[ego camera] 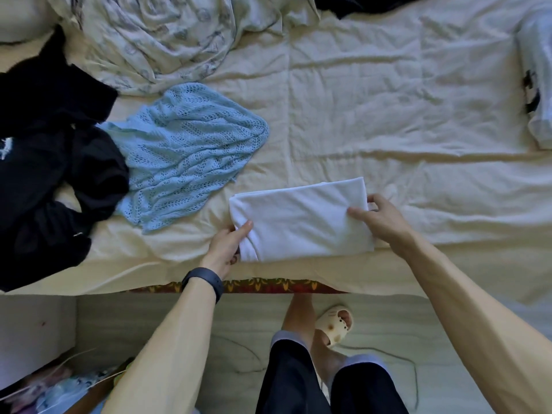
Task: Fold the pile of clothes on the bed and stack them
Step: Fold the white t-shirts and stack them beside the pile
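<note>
Head view shows us a white garment [301, 219] folded into a smooth, soft rectangle with rounded fold edges, lying flat near the front edge of the bed [358, 115], just in front of our body. Our left hand [227, 246] grips its near left corner: the thumb lies on top of the cloth and the fingers curl under the edge. Our right hand [385, 222] pinches the right side, thumb pressed on the top surface and fingers bent round the far right edge. The whole garment lies between the two hands, still resting on the cream sheet, which is quilted and creased.

Just to the left of the white piece lies a light blue knit garment [185, 153], open-worked with small holes in wavy rows, spread loose and unfolded. Touching its left side is a heap of black clothes [50, 162], matte and crumpled; a small white print shows on it at the far left, too small for us to read. Behind the blue knit sits a bunched pale cloth [167, 37] with a faint grey pattern. At the far right edge of the bed lies a folded pale garment [537, 79] with a black print that we cannot make out.

A dark band [206, 280] circles our left wrist. Below the sheet a strip of red and yellow patterned fabric [254, 285] shows along the bed's edge. On the floor we see a cream slipper [334, 324] and dark shorts [298, 383].
</note>
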